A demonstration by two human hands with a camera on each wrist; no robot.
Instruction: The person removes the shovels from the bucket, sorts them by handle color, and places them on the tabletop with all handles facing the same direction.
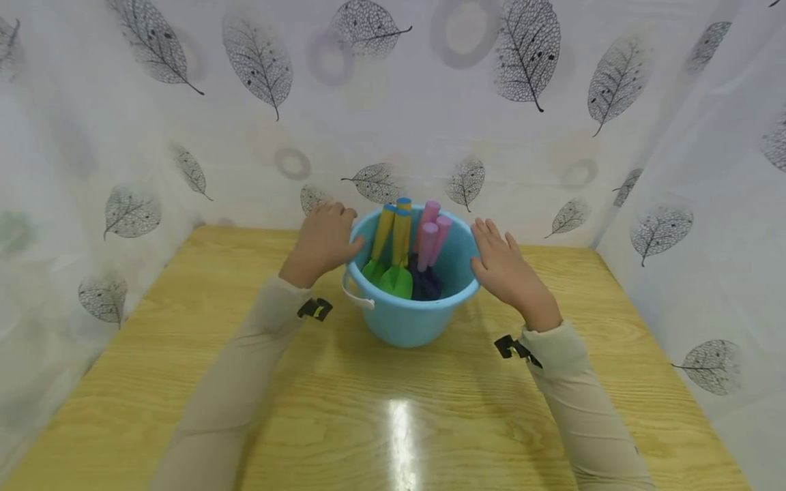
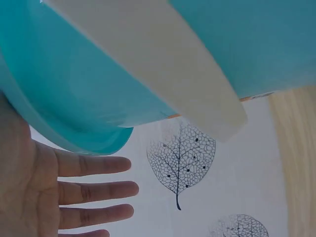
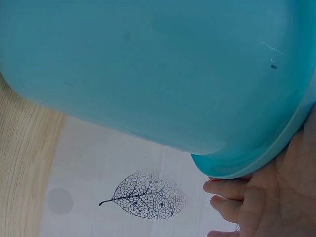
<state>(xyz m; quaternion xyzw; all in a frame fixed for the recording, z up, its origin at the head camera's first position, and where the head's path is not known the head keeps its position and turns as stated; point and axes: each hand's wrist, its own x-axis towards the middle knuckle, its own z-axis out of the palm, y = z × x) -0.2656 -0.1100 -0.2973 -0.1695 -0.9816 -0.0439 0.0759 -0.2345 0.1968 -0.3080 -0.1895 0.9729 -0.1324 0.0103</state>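
Observation:
A light blue bucket stands upright on the table, its white handle hanging down on the left. Inside lean several toy shovels with green blades and yellow, blue-tipped handles. Beside them are several pink-handled tools with dark purple heads low in the bucket. My left hand is at the left of the rim, thumb at the edge; in the left wrist view its fingers extend straight. At the opposite side of the rim is my right hand, palm toward the bucket and fingers extended.
The wood-grain table spreads around the bucket. A white sheet with leaf prints hangs behind it and along both sides, close behind the bucket. Black clips sit at both sleeve cuffs.

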